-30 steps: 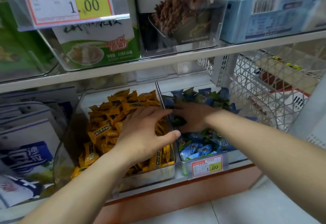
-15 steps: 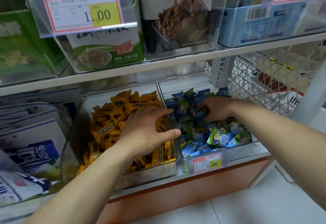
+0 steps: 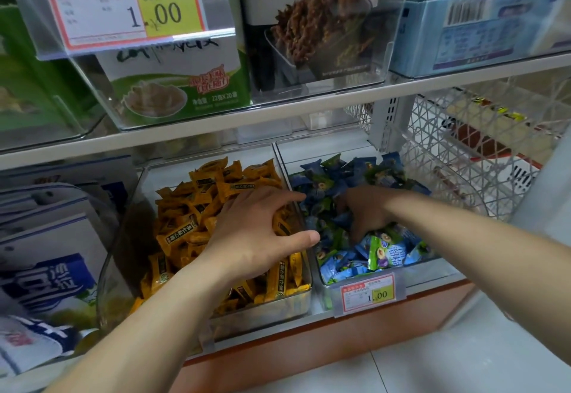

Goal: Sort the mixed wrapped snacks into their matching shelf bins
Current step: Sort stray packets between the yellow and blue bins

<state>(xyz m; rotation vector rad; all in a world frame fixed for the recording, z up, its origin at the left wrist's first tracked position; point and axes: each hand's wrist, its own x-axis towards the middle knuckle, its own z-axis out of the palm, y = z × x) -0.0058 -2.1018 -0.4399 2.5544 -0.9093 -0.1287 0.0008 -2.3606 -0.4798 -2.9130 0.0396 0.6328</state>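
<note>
Pale floor tiles [image 3: 438, 365] are seen below the shelf [image 3: 448, 275]. At its front edge, orange snacks [image 3: 197, 207] in the left bin [image 3: 123, 253] are covered by the spread left hand [image 3: 256, 232]. Blue-green snacks [image 3: 381, 253] in the right bin [image 3: 323, 295] are dug into by the right hand [image 3: 367, 210], its grip unclear.

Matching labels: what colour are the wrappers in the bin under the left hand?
Orange-yellow wrapped snacks with dark label bands; head view.

My bare left hand [image 3: 256, 232] joins a bare left forearm [image 3: 148, 315]; I see my bare right hand [image 3: 367, 210] and right forearm [image 3: 463, 238] alike.
</note>
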